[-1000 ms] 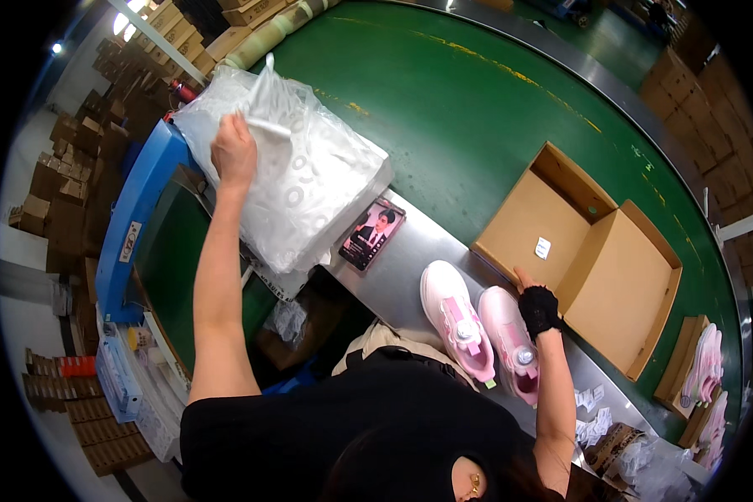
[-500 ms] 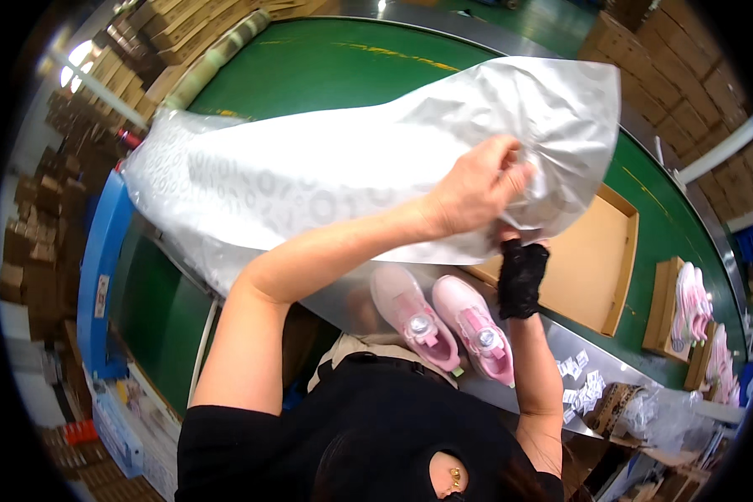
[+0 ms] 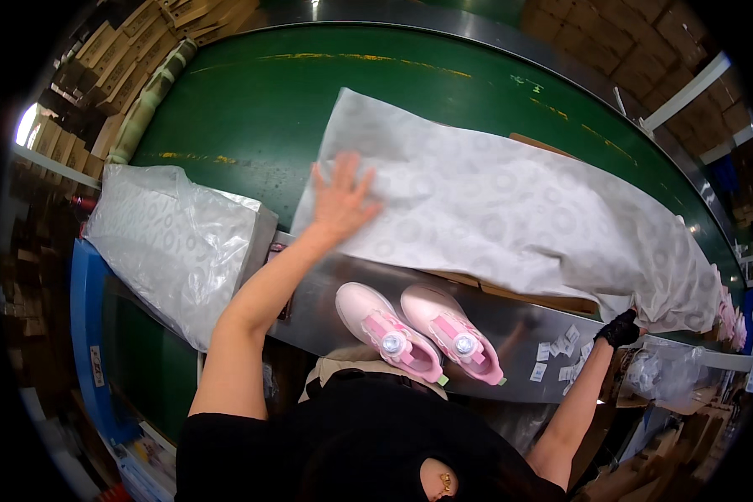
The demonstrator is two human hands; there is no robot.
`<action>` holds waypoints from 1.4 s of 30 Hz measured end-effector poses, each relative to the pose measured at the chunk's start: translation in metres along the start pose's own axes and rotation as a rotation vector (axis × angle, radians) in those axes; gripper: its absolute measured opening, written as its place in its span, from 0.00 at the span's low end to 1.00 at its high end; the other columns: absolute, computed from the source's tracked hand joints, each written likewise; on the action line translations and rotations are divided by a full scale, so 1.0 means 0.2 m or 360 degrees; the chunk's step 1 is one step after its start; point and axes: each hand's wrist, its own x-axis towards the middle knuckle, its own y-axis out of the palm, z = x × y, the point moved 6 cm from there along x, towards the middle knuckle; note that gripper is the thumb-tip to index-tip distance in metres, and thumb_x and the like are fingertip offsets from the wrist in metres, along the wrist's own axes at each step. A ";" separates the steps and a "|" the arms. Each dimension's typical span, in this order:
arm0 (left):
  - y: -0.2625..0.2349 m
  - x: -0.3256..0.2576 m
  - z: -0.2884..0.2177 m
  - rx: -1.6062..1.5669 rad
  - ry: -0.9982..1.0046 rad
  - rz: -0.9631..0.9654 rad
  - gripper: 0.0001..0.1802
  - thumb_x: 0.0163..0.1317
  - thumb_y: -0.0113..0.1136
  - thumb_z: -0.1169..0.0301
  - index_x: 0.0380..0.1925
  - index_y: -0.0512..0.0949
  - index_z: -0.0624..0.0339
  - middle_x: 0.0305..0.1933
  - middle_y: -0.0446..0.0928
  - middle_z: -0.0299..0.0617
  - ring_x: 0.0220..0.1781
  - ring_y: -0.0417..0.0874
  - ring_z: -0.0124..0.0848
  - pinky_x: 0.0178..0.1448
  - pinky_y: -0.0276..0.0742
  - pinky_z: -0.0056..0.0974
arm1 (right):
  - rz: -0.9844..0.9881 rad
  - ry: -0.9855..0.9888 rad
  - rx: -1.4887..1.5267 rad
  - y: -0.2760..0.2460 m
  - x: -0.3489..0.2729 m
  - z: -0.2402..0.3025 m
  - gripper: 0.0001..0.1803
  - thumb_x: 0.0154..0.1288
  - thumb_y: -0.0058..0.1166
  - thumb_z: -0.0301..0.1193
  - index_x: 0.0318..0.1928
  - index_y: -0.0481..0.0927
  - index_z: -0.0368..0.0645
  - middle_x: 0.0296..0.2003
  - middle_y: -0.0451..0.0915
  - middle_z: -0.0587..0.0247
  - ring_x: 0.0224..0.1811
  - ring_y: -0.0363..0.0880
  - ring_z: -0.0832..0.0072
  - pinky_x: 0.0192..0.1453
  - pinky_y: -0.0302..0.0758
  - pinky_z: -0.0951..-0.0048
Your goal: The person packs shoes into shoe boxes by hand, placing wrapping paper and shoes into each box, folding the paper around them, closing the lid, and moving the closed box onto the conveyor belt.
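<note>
A large sheet of white wrapping paper (image 3: 477, 201) with a faint grey ring pattern lies across the green belt, over an open cardboard box whose edge (image 3: 527, 293) shows below it. My left hand (image 3: 343, 201) is spread flat at the sheet's left end, fingers apart. At the sheet's right end, my right hand (image 3: 623, 326), in a black fingerless glove, pinches the paper's near edge. Two pink sneakers, a left one (image 3: 385, 330) and a right one (image 3: 450, 330), stand side by side on the metal ledge (image 3: 309, 280) in front of me.
A plastic-covered stack of the same paper (image 3: 176, 238) stands at the left beside a blue frame (image 3: 92, 335). Small white labels (image 3: 565, 351) lie scattered on the ledge. More pink shoes (image 3: 732, 322) are at the far right. The green conveyor belt (image 3: 251, 100) extends behind.
The bunched paper has been drawn rightward off the stack and spread over the box. My left hand has moved left and opened; my right hand has moved right, holding the paper's edge.
</note>
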 end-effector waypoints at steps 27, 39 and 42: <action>0.43 -0.21 -0.15 -0.1664 -0.0986 0.0020 0.20 0.53 0.56 0.58 0.31 0.74 0.69 0.26 0.77 0.52 0.30 0.78 0.40 0.35 0.71 0.38 | 0.2380 -0.2383 0.0394 -0.39 -1.91 0.61 0.08 0.46 0.49 0.28 0.29 0.76 0.43 0.28 0.76 0.62 0.32 0.73 0.66 0.47 0.66 0.55; 0.23 -0.14 0.11 -0.1298 -0.0914 -0.0189 0.18 0.55 0.55 0.60 0.31 0.71 0.68 0.26 0.75 0.55 0.31 0.77 0.51 0.33 0.69 0.45 | 0.2449 -0.2185 0.0195 -0.39 -1.77 0.89 0.07 0.44 0.50 0.34 0.17 0.74 0.46 0.20 0.74 0.66 0.37 0.71 0.68 0.46 0.59 0.49; 0.14 -0.14 0.18 -0.1283 -0.0924 -0.0185 0.19 0.55 0.55 0.60 0.35 0.72 0.68 0.31 0.77 0.53 0.33 0.79 0.45 0.35 0.72 0.39 | 0.2807 -0.1969 0.0101 -0.31 -1.52 1.05 0.10 0.52 0.49 0.36 0.23 0.76 0.44 0.23 0.76 0.66 0.32 0.73 0.73 0.37 0.67 0.70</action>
